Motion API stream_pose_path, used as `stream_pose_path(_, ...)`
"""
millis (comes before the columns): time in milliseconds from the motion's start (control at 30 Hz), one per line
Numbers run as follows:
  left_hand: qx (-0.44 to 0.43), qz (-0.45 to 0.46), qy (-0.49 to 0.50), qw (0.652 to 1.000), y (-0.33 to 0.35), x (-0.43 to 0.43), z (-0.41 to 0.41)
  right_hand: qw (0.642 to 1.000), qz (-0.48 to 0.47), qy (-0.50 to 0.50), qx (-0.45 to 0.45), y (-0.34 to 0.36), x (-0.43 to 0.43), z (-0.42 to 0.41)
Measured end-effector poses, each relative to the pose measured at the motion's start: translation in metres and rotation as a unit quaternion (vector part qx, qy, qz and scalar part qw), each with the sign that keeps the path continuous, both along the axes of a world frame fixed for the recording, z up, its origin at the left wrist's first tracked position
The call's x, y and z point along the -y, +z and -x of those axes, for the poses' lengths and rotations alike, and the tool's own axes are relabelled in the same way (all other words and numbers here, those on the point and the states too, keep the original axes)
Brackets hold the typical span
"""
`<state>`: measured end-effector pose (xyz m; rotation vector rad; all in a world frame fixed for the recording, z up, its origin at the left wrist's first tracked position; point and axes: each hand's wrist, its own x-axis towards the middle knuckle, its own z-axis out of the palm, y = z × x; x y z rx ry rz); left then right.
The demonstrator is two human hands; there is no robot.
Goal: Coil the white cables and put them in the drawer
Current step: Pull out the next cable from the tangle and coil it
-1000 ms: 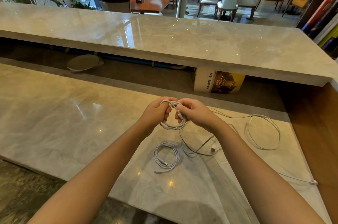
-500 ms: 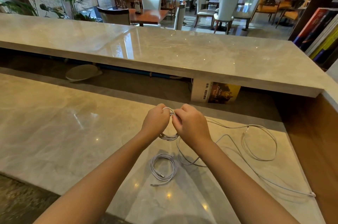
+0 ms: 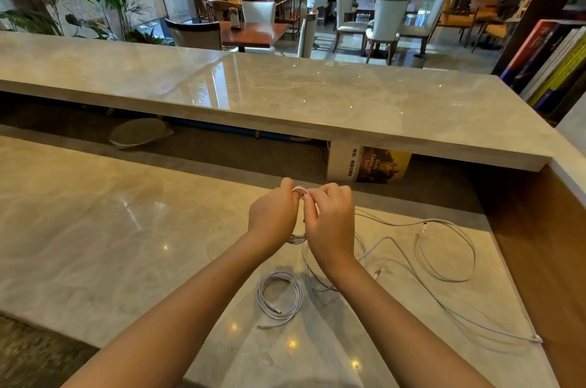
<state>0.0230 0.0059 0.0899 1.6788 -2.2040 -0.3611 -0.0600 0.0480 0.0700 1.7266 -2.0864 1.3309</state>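
Note:
My left hand (image 3: pixel 274 216) and my right hand (image 3: pixel 333 222) meet above the marble counter (image 3: pixel 95 229), both closed on a small coil of white cable (image 3: pixel 299 238) that shows between them. Its loose tail (image 3: pixel 377 243) trails off to the right on the counter. A finished white coil (image 3: pixel 279 299) lies flat just below my hands. Farther right, a loose white cable (image 3: pixel 444 248) sprawls in wide loops, with one end (image 3: pixel 537 338) near the wooden side wall. No drawer is in view.
A raised marble ledge (image 3: pixel 317 96) runs across behind the counter, with a book (image 3: pixel 369 164) and a round plate (image 3: pixel 139 132) in the gap beneath it. A wooden side panel (image 3: pixel 545 245) bounds the counter on the right. Books (image 3: pixel 551 61) stand at upper right. Two people stand among the far tables and chairs.
My hands have closed together more tightly around the coil, and more of the trailing cable has been drawn in. The view has tilted upward slightly.

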Motion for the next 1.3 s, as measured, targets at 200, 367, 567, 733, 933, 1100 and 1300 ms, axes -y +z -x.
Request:
stream_pose_path(200, -0.164, -0.104, -0.015, 0.981, 0.003, -0.006, 0.003, 1.0, 0.011, 0.016, -0.002, 0.001, -0.009, 0.001)
stream_pose_path(367, -0.171, -0.103, -0.001, 0.98, 0.001, -0.011, 0.007, 1.0, 0.007, 0.017, 0.024, 0.002, -0.01, 0.004)
stream_pose_path(567, -0.069, -0.093, -0.013, 0.993, -0.003, -0.001, -0.01, 0.961, -0.119, 0.174, 0.181, 0.014, -0.01, 0.012)
stream_pose_path(733, -0.229, -0.293, -0.134, 0.918, 0.018, -0.002, -0.029, 0.978, -0.138, 0.158, 0.0, 0.032, -0.004, 0.042)
stream_pose_path(933, -0.345, -0.374, -0.154, 0.847, 0.022, -0.009, -0.042, 0.942, -0.233, 0.195, 0.142, 0.025, -0.007, 0.041)
stream_pose_path(1100, -0.32, -0.3, -0.112, 0.892, 0.013, -0.016, -0.037, 0.881, -0.296, 0.22, 0.298, 0.025, -0.011, 0.043)
stream_pose_path(1300, -0.363, -0.309, -0.091, 0.874, 0.0, -0.02, -0.031, 0.948, -0.23, 0.179, 0.131, 0.014, -0.005, 0.043)
